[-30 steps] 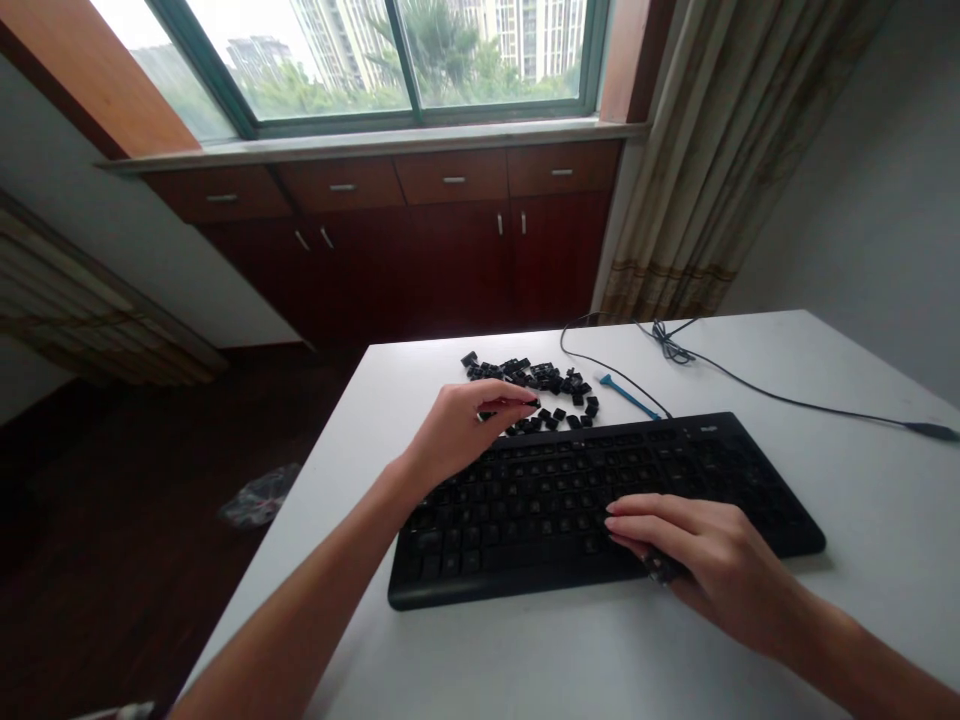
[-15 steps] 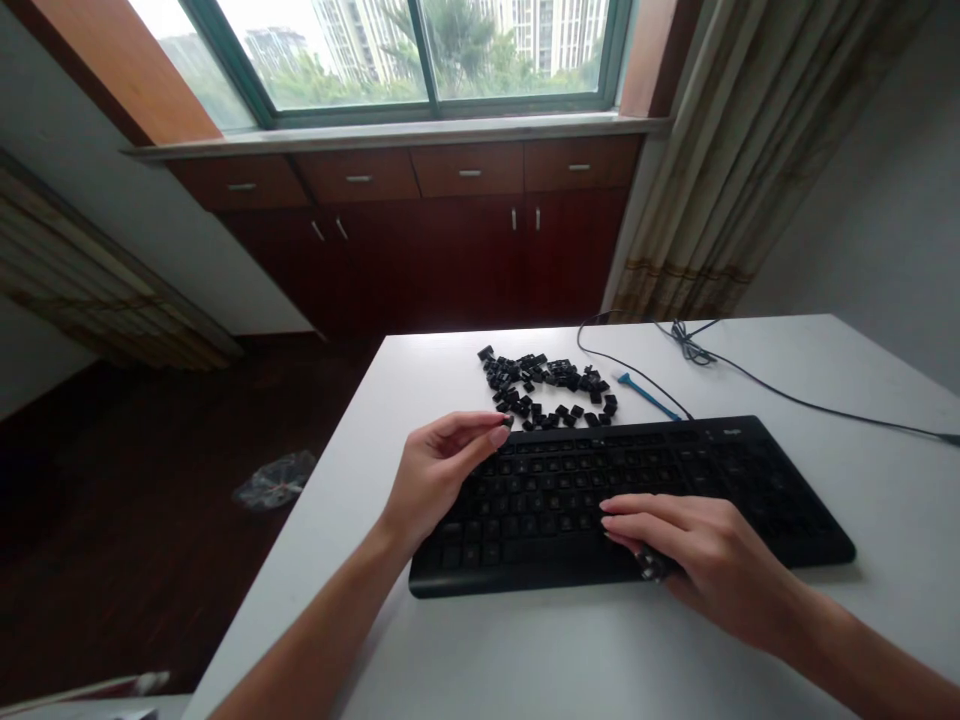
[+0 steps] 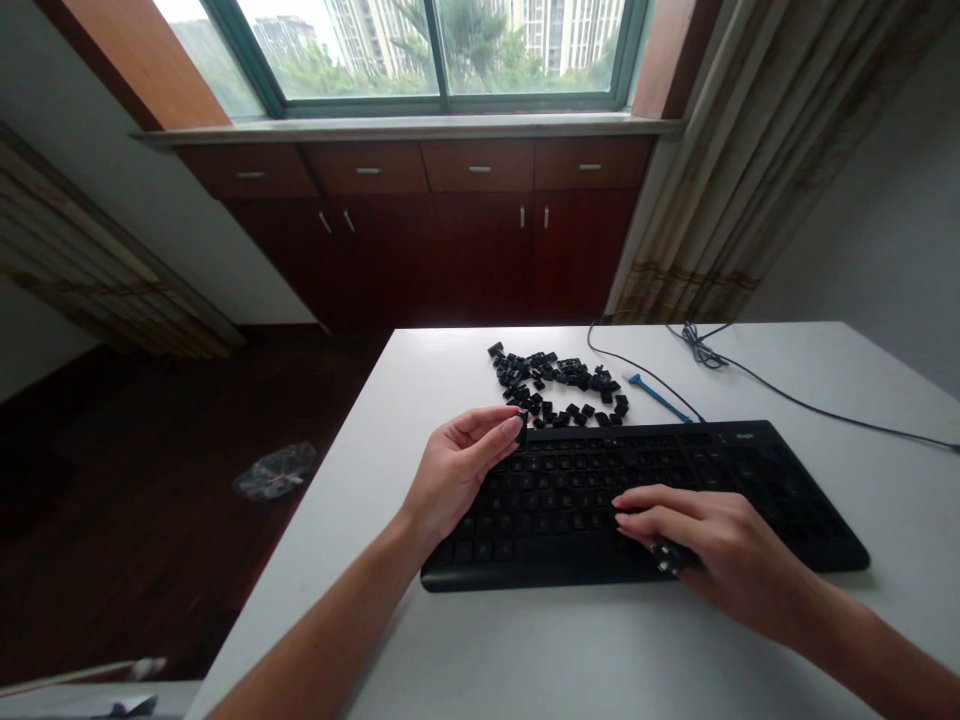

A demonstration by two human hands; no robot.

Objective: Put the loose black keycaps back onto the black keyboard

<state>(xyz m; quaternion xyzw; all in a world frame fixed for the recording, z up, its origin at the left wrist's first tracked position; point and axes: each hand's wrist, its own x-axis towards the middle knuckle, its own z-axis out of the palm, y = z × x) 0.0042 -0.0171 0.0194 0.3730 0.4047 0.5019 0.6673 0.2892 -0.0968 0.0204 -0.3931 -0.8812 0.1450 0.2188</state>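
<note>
Between the thumb and fingertips of my left hand [image 3: 463,462] is a small black keycap [image 3: 523,425], pinched just above the back left edge of the black keyboard [image 3: 540,575]. My right hand [image 3: 712,535] is closed over the front middle of the keyboard, its fingertips close to the keys. Tucked under its curled fingers are small black pieces with shiny spots [image 3: 667,556] that look like keycaps; the fingers hide part of them. Behind the keyboard, a pile of loose black keycaps [image 3: 574,375] lies scattered in a rough ring.
A blue stick-like tool [image 3: 660,398] lies behind the keyboard, right of the pile. The keyboard cable [image 3: 795,395] crosses the back right of the white table [image 3: 570,660], partly bundled. Clear plastic [image 3: 276,472] lies on the dark floor to the left.
The keycap in my left hand has tipped up and shows more clearly. Both hands stay nearly in place over the keyboard, while the whole view has shifted slightly.
</note>
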